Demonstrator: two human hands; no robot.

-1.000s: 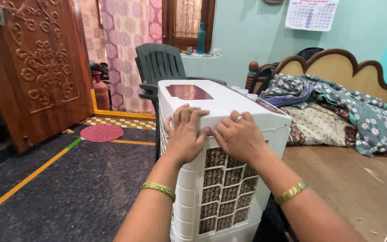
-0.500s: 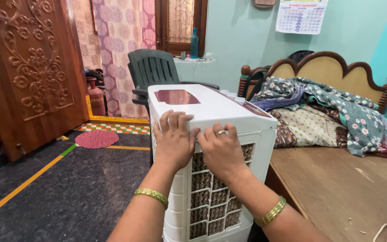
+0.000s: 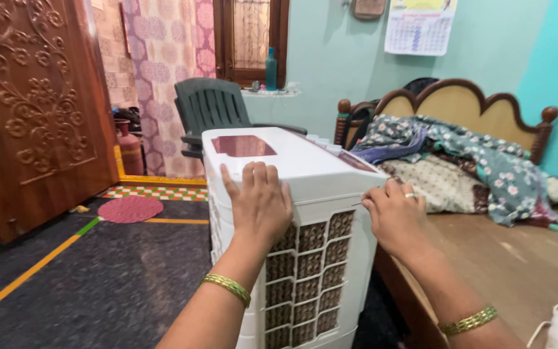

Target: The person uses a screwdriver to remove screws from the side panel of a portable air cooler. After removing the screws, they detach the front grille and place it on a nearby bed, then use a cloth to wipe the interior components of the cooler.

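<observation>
The tall white plastic air cooler (image 3: 295, 194) with its honeycomb-patterned grille panel stands on the dark floor (image 3: 98, 284) in the middle of the room, just beside the near left edge of the bare wooden bed platform (image 3: 518, 258). Both of the person's hands are on its near upper edge. The left hand (image 3: 259, 200) lies flat over the rim, fingers spread and pointing up onto the top; its grip is open, pressing rather than clasping. The right hand (image 3: 395, 216) sits at the right corner of the same edge, fingers curled in at the seam where the top cap meets the grille panel. Its grip looks pinched on that edge, though I cannot tell how firmly it holds.

Judging from how things lie, the work is at an early stage. The grille panel sits in its frame, flush as far as I can see, the top cap is in place, and the cooler is upright with nothing taken off it. The hands seem to be feeling or pushing at the joint, so whatever is to be opened, seated or shifted looks not yet done.

Farther off, a dark green plastic chair (image 3: 211, 113) stands behind the cooler near the patterned pink curtain (image 3: 163, 71). A carved brown wooden door (image 3: 30, 110) is at the left, with a round red mat (image 3: 130, 208) on the floor before it. Crumpled floral bedclothes (image 3: 460, 161) are heaped against the curved wooden headboard (image 3: 466, 106) on the far right.
</observation>
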